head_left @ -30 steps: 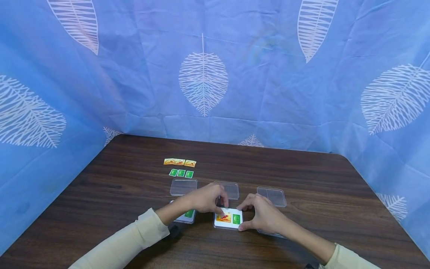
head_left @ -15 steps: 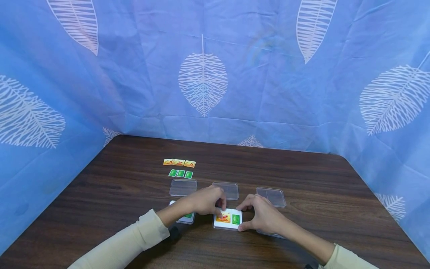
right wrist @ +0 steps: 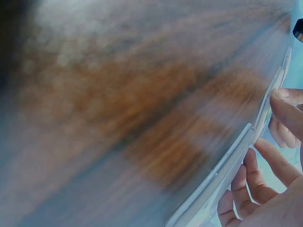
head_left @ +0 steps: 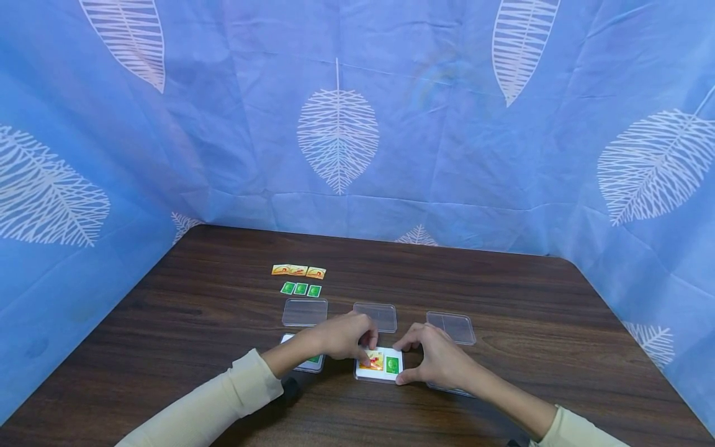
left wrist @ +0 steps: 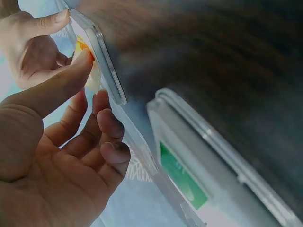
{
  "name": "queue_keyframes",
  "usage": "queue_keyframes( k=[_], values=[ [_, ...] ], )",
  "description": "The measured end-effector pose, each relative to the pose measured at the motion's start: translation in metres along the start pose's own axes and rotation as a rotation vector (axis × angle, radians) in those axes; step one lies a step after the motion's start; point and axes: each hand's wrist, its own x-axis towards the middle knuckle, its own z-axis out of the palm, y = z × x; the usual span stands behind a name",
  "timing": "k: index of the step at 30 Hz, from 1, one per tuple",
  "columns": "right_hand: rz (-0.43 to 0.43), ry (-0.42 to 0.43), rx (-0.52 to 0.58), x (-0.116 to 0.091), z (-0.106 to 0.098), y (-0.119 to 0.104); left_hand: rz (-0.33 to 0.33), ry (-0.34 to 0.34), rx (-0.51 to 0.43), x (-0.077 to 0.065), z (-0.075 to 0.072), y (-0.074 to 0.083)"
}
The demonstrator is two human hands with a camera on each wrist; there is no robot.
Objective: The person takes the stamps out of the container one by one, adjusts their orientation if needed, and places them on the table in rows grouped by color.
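Observation:
A clear flat case [head_left: 375, 379] holding a white card [head_left: 395, 352] lies in front of me. On the card are an orange stamp-like piece [head_left: 378, 360] and a green one [head_left: 393, 365]. My left hand [head_left: 343, 335] presses its thumb on the orange piece; its other fingers curve near the card's far edge, as the left wrist view shows too. My right hand [head_left: 438, 357] holds the case's right end between thumb and forefinger. Beside the left wrist, a second cased card [head_left: 307, 365] with a green piece is partly covered by the forearm.
Three clear lids [head_left: 305, 312] stand in a row behind the cases. Farther back left lie three green pieces [head_left: 301, 288] and three orange pieces [head_left: 298, 270]. Under the right forearm shows the edge of another case [head_left: 451, 390]. Blue leaf-patterned cloth [head_left: 240, 155] surrounds the brown table [head_left: 167, 347].
Almost nothing differs: both hands keep their places at the middle case, with the left thumb still on the orange piece.

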Motion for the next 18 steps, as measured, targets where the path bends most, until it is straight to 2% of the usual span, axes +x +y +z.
queue_keyframes(
  k=[10,13,18],
  values=[
    [0.01,-0.011,-0.008,-0.0009,0.0003,-0.0006,0.044,-0.01,-0.044,-0.0013,-0.0006,0.0004],
    [0.006,-0.01,-0.01,-0.001,0.0002,-0.0006,0.08,-0.013,-0.086,-0.0021,-0.0015,-0.001],
    [0.01,-0.007,-0.012,-0.0012,0.0,-0.0013,0.114,-0.015,-0.211,-0.0051,-0.003,-0.0029]
  ],
)
